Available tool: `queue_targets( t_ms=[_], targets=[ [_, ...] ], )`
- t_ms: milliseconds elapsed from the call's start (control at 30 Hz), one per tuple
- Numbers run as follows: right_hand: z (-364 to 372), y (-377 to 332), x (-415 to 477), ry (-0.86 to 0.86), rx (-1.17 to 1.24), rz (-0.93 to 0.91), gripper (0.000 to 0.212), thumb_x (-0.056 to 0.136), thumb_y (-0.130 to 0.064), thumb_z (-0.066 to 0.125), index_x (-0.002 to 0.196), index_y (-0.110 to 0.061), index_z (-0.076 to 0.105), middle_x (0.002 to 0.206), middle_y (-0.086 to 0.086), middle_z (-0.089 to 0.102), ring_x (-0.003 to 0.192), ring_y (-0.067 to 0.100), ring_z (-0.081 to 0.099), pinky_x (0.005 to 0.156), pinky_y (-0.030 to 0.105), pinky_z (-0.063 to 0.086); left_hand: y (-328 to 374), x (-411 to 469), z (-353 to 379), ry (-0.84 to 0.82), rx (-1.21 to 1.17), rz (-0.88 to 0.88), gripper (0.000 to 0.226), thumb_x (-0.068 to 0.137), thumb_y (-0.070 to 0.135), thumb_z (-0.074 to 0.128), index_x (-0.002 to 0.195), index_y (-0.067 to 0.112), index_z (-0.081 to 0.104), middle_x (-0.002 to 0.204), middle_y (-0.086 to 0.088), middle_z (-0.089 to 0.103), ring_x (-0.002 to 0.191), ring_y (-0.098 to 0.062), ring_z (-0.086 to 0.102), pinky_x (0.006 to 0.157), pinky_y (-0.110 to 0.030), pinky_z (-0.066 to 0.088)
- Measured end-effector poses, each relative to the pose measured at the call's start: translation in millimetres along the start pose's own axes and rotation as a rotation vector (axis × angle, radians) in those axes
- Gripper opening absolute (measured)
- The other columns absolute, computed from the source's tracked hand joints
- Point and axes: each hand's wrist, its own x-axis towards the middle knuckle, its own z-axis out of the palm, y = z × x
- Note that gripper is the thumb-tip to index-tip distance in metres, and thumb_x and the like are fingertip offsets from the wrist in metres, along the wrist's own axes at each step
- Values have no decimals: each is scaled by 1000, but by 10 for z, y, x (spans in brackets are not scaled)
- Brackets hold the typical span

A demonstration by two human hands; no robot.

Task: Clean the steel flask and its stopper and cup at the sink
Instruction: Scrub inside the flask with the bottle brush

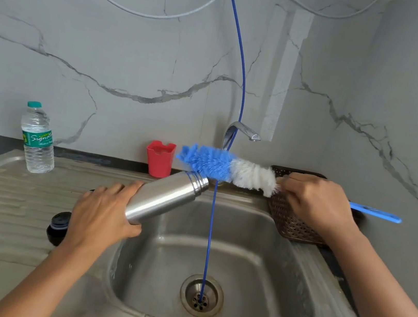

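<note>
Scrubbing step, I judge: above the sink (pixel 277 290) my left hand (pixel 102 214) wraps its fingers round the steel flask (pixel 166 198), my right hand (pixel 318 201) grips the bottle brush (pixel 224 166) — next, the bristles need lining up with the flask's mouth.

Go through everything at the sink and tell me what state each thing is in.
Steel flask: open, tilted, gripped by the left hand.
Brush: outside the flask, beside its mouth, held by the right hand.
Black stopper: off the flask, on the drainboard.
Tap: no water running.
Water bottle: capped, upright.
Red cup: upright, open-topped.
</note>
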Motion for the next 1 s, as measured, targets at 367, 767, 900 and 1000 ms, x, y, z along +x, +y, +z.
queue_targets(
  t_ms=[367,767,900,1000],
  targets=[
    [41,-67,-41,-59,7,-29,26,77,-20,45,81,-21,71,62,-5,55,54,24,61,38,22,27,-58,1,78,86,72,2,94,29,42,92,117,21,65,82,-4,66,67,-31,60,61,-35,45],
    [13,-73,37,-568,382,16,48,90,1,47,135,-17,52,102,9,55,96,25,51,84,31,39,-185,29,72,-18,7,-157,92,58,55,78,139,34,41,110,2,64,96,-24,61,79,-36,43],
    [-14,-65,140,-273,289,118,31,90,-9,60,120,-9,64,104,10,67,97,33,62,81,33,44,-307,36,-11,12,-149,-278,91,58,51,79,139,32,42,114,-2,63,96,-29,62,73,-35,44],
    [-25,-218,264,-95,229,232,30,93,-19,57,123,-14,63,109,6,68,96,34,64,73,40,48,-417,46,-94,72,-335,-385,88,59,44,81,137,31,43,109,-7,65,92,-34,62,67,-34,44]
  ],
)
